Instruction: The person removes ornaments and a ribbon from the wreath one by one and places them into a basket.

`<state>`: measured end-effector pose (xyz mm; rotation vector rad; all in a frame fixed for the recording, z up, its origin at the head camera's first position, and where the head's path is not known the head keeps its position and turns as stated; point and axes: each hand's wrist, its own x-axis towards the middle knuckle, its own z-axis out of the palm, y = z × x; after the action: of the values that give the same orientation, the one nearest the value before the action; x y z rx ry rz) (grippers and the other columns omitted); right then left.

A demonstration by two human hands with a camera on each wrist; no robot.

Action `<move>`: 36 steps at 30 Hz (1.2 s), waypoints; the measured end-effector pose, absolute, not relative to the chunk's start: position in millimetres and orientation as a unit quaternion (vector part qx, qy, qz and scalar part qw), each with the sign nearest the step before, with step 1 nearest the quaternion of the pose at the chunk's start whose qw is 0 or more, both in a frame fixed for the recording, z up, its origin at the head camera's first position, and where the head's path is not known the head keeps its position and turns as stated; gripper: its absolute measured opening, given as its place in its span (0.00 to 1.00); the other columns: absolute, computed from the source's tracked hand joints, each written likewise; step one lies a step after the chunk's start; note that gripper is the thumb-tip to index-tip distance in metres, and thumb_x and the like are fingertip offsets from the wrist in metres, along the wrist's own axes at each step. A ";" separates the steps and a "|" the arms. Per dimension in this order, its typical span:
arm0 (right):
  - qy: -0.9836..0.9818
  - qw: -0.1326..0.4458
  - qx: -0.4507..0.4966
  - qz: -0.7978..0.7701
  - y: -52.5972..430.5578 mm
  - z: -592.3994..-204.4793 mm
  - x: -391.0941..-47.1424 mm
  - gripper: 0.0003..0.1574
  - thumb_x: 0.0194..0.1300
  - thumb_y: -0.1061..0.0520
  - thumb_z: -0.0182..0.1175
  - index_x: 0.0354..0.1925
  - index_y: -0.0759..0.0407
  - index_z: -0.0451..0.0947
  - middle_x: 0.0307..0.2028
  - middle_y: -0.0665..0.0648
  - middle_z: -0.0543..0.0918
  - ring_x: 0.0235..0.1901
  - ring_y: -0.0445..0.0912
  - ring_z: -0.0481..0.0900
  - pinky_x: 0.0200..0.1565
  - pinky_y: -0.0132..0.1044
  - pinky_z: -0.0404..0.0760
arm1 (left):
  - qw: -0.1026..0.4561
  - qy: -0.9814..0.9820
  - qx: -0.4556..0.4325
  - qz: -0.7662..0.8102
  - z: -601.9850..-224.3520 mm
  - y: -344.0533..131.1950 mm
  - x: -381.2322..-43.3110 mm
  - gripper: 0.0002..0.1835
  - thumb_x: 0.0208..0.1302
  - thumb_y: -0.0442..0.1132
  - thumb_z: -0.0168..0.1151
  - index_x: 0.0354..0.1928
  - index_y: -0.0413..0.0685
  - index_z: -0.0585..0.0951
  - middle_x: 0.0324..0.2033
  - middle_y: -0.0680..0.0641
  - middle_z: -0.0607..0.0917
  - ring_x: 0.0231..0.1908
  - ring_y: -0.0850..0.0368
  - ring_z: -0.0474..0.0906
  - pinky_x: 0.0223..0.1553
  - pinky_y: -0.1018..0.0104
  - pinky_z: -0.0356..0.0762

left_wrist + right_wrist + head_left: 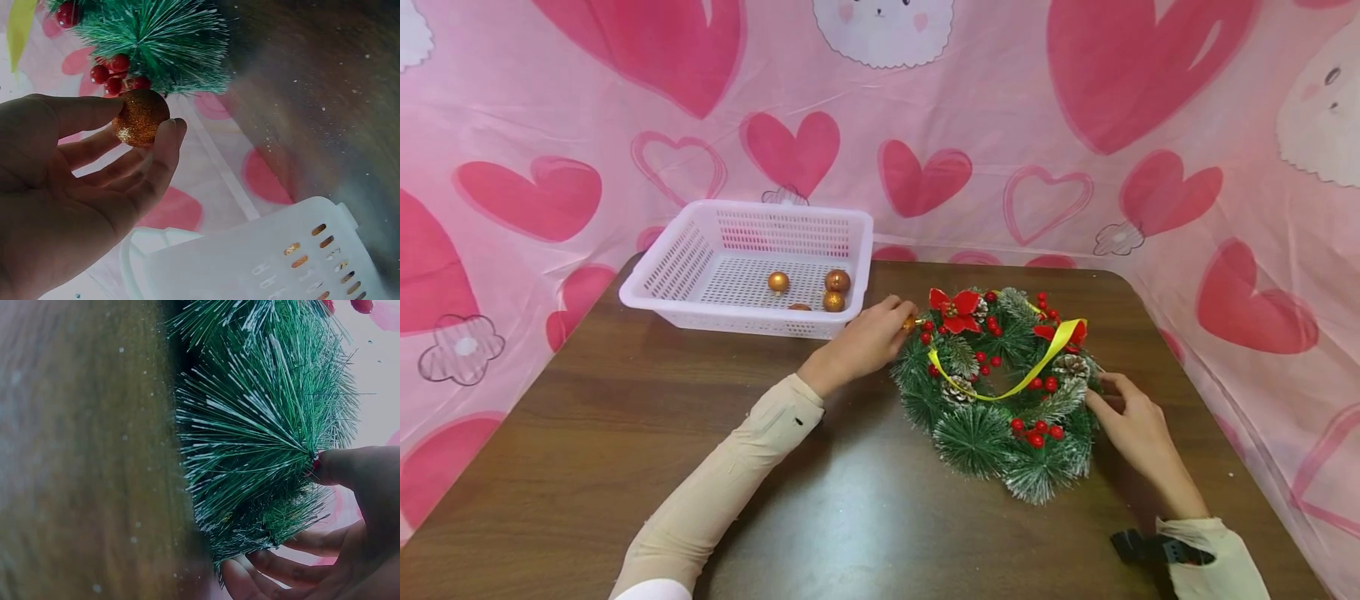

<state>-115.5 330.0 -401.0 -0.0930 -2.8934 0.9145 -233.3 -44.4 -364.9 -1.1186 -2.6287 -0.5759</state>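
A glittery orange-gold bauble (pixel 142 117) is pinched between the thumb and fingers of my left hand (pixel 871 342), right at the left edge of the wreath. The green Christmas wreath (pixel 973 437) lies on the table with frosted tips, red berries (pixel 1036 433), pine cones and a red poinsettia (pixel 955 311). Across its middle runs a loop of yellow ribbon (pixel 1030 379). My right hand (pixel 1138 429) grips the wreath's right side, thumb on top of the needles and fingers curled under the outer edge in the right wrist view.
Behind my left hand stands a white perforated plastic basket (pixel 745 321) with several baubles (pixel 837 281) inside, mostly in its right part. The brown wooden table (pixel 625 433) backs onto a pink heart-patterned cloth (pixel 925 100).
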 end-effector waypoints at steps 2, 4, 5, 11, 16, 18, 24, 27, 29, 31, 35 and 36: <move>-0.952 0.051 -0.030 0.300 330.4 -401.3 -115.8 0.32 0.75 0.47 0.51 0.64 0.71 0.67 0.55 0.80 0.76 0.52 0.71 0.78 0.48 0.65 0.76 | 0.114 -0.896 -0.381 -0.198 -362.7 -44.7 -232.8 0.14 0.67 0.33 0.62 0.53 0.37 0.79 0.44 0.42 0.80 0.42 0.49 0.81 0.46 0.57 0.81; -0.952 0.052 -0.029 0.299 330.6 -401.3 -116.1 0.32 0.75 0.47 0.51 0.64 0.71 0.67 0.55 0.79 0.76 0.52 0.71 0.78 0.48 0.65 0.75 | 0.117 -0.895 -0.380 -0.203 -360.4 -45.3 -232.5 0.14 0.67 0.32 0.62 0.53 0.37 0.80 0.44 0.41 0.81 0.43 0.49 0.80 0.48 0.57 0.80; -0.953 0.051 -0.029 0.299 330.6 -401.4 -116.1 0.32 0.75 0.47 0.51 0.64 0.71 0.67 0.54 0.79 0.76 0.52 0.70 0.78 0.48 0.65 0.76 | 0.119 -0.894 -0.378 -0.207 -359.2 -45.8 -232.3 0.14 0.66 0.31 0.62 0.53 0.37 0.80 0.44 0.41 0.81 0.43 0.49 0.80 0.49 0.57 0.80; -0.953 0.047 -0.031 0.298 330.5 -401.3 -116.5 0.33 0.75 0.47 0.51 0.64 0.71 0.66 0.55 0.79 0.76 0.52 0.71 0.78 0.49 0.65 0.75 | 0.121 -0.889 -0.380 -0.224 -353.0 -48.3 -231.2 0.13 0.63 0.28 0.62 0.50 0.37 0.80 0.38 0.43 0.82 0.39 0.50 0.79 0.44 0.58 0.79; -0.954 0.045 -0.032 0.296 330.1 -400.8 -116.1 0.33 0.75 0.47 0.50 0.64 0.71 0.66 0.55 0.79 0.76 0.52 0.71 0.78 0.49 0.65 0.75 | 0.124 -0.888 -0.383 -0.221 -348.4 -48.8 -230.1 0.12 0.60 0.28 0.63 0.47 0.39 0.80 0.35 0.45 0.82 0.37 0.51 0.78 0.41 0.58 0.78; -0.953 0.045 -0.032 0.297 329.9 -400.7 -116.0 0.33 0.75 0.47 0.50 0.64 0.71 0.66 0.54 0.80 0.76 0.52 0.71 0.78 0.49 0.65 0.75 | 0.129 -0.887 -0.386 -0.218 -346.6 -49.6 -229.7 0.13 0.59 0.28 0.63 0.47 0.40 0.81 0.36 0.45 0.82 0.37 0.51 0.79 0.41 0.58 0.78; -0.954 0.042 -0.033 0.297 329.6 -401.0 -115.9 0.33 0.75 0.46 0.50 0.64 0.70 0.66 0.55 0.80 0.76 0.52 0.71 0.78 0.49 0.66 0.75 | 0.126 -0.880 -0.405 -0.216 -342.4 -54.0 -229.5 0.12 0.60 0.26 0.63 0.46 0.42 0.82 0.42 0.45 0.85 0.42 0.49 0.81 0.48 0.56 0.77; -0.954 0.040 -0.033 0.297 329.8 -401.4 -115.7 0.33 0.75 0.46 0.51 0.64 0.71 0.66 0.55 0.80 0.76 0.52 0.71 0.78 0.48 0.65 0.75 | 0.110 -0.879 -0.412 -0.213 -340.7 -56.0 -229.5 0.14 0.60 0.25 0.62 0.47 0.43 0.82 0.44 0.45 0.86 0.44 0.50 0.81 0.50 0.55 0.77; -0.953 0.039 -0.032 0.298 330.0 -401.4 -115.6 0.33 0.75 0.46 0.50 0.64 0.71 0.66 0.55 0.80 0.75 0.52 0.71 0.77 0.48 0.65 0.76 | 0.099 -0.880 -0.414 -0.211 -339.3 -56.9 -229.4 0.14 0.60 0.25 0.62 0.47 0.43 0.82 0.44 0.46 0.85 0.44 0.50 0.81 0.50 0.55 0.77; -0.953 0.037 -0.032 0.299 330.1 -401.2 -115.7 0.33 0.75 0.46 0.50 0.65 0.71 0.65 0.55 0.80 0.75 0.53 0.71 0.77 0.48 0.65 0.76 | 0.093 -0.880 -0.416 -0.210 -337.8 -57.4 -229.3 0.14 0.60 0.25 0.62 0.48 0.43 0.82 0.44 0.46 0.85 0.45 0.50 0.80 0.50 0.56 0.77; -0.953 0.035 -0.032 0.299 330.4 -400.8 -116.1 0.34 0.75 0.46 0.50 0.65 0.70 0.65 0.55 0.80 0.75 0.53 0.71 0.77 0.49 0.65 0.76 | 0.090 -0.878 -0.417 -0.218 -336.0 -57.6 -229.2 0.12 0.63 0.29 0.64 0.48 0.44 0.81 0.42 0.47 0.84 0.44 0.53 0.80 0.49 0.59 0.78; -0.953 0.036 -0.032 0.300 330.4 -400.7 -116.0 0.34 0.75 0.46 0.50 0.65 0.70 0.65 0.55 0.79 0.75 0.53 0.71 0.77 0.49 0.65 0.76 | 0.090 -0.877 -0.416 -0.221 -335.9 -57.6 -229.2 0.11 0.64 0.30 0.64 0.48 0.43 0.81 0.42 0.47 0.84 0.44 0.53 0.80 0.49 0.59 0.78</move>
<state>-116.0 330.4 -400.7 -0.0983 -2.9273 0.9210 -229.2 -57.6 -335.9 -1.2375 -2.6082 -0.6571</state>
